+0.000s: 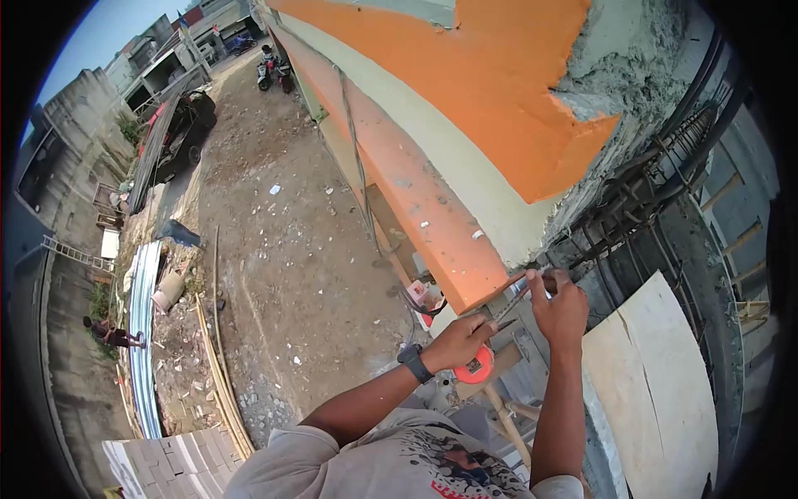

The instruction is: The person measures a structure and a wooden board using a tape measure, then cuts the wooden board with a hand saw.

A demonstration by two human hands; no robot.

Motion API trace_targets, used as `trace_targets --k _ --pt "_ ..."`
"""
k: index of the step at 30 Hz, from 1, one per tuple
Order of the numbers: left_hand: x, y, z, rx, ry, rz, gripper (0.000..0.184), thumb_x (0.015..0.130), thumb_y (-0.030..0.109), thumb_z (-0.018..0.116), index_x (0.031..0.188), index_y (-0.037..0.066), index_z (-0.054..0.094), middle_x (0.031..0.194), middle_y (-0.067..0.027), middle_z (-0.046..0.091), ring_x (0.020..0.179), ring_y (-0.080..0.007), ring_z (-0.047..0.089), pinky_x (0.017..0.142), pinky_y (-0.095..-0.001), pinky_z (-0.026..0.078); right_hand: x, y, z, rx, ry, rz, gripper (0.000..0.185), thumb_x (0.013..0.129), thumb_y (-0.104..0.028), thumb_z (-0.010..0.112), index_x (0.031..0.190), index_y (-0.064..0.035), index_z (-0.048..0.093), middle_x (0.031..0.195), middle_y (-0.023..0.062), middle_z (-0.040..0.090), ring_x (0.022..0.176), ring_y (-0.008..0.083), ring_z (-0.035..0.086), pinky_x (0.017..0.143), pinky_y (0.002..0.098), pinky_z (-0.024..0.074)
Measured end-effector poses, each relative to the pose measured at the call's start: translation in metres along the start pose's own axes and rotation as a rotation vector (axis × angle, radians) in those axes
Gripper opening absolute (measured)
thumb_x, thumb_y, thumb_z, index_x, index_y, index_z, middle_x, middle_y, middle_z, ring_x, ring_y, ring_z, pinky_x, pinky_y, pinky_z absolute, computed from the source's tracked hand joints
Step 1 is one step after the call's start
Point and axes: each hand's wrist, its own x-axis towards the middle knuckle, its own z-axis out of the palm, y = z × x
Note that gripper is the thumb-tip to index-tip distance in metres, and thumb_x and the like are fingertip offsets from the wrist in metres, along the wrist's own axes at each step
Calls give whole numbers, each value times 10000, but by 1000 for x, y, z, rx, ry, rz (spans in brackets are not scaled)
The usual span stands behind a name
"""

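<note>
My left hand [462, 342], with a dark watch [413, 363] on its wrist, is closed at the lower end of the orange ledge [475, 301]. Against its palm side sits a round orange-red case [475, 367] with a dark label, like a tape measure. A thin strip [517, 301] runs from near the left fingers towards my right hand [559, 306]. The right fingers are bent and pinched at the ledge's corner, beside rough broken concrete [619, 83]. What exactly they grip is too small to make out.
Bent rebar [636, 200] sticks out at the right, above a pale curved board [652, 378]. A cable [353, 141] hangs along the wall. Far below are a dirt yard [274, 224], metal sheets [145, 333], stacked blocks [179, 461] and a person [112, 334].
</note>
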Motion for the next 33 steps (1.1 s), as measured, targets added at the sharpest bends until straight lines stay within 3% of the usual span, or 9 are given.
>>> trace_targets --k 8,13,17,20,21,25,29,32,33 --pt "-65 46 -12 140 99 34 656 941 394 772 1396 4 506 984 -113 700 870 -175 677 770 -305 532 -1 3 6 146 132 -41 549 1001 -531 627 1087 1 728 934 187 776 887 387 753 794 452 577" --pt "-79 23 -2 -109 189 128 831 848 247 858 1505 38 393 1093 -97 667 979 -124 651 786 -257 524 -5 6 -2 126 159 -22 572 1006 -545 603 1075 10 725 945 218 756 891 403 740 781 477 570" --pt "-82 45 4 -232 152 266 905 830 307 870 1514 12 357 1108 -115 642 963 -118 677 754 -243 556 -28 15 0 262 404 -262 397 938 -385 732 1023 2 728 951 189 752 876 385 727 779 455 572" --pt "-79 65 5 -377 99 346 989 780 360 917 1508 -4 355 1108 -124 633 1023 -166 656 815 -258 576 -86 -10 -26 571 -42 -143 446 989 -382 690 1174 23 702 1100 195 753 1035 339 731 898 414 559" --pt "-77 78 13 -309 126 376 1041 797 611 843 1504 -1 384 1063 -100 632 835 -102 651 728 -236 545 -100 -12 -29 692 -197 -125 477 1010 -395 668 1221 32 686 1130 197 747 1061 323 729 927 412 551" --pt "-40 84 25 -247 234 722 912 839 573 824 1431 -22 467 991 -77 618 687 -115 647 666 -249 566 -133 -7 -30 899 -275 -4 509 1028 -419 637 1264 33 650 1157 241 718 1051 360 727 903 418 561" --pt "-15 114 48 -316 54 726 532 977 267 696 1374 -28 499 958 -74 611 692 -129 648 699 -278 582 -146 27 -78 661 108 -34 470 985 -361 714 1225 39 664 1134 224 729 1044 359 723 909 412 564" --pt "14 127 55 -245 38 756 411 992 165 646 1334 -35 534 934 -68 613 692 -122 638 693 -283 587 -150 86 -141 104 536 -95 443 929 -314 771 1214 13 682 1119 189 740 1032 348 717 904 407 563" --pt "19 136 59 -280 22 746 406 975 186 746 1275 -34 583 918 -26 621 771 -67 579 712 -231 525 -146 107 -166 -91 671 -71 417 919 -300 781 1195 1 696 1131 175 738 1080 343 696 905 413 563"
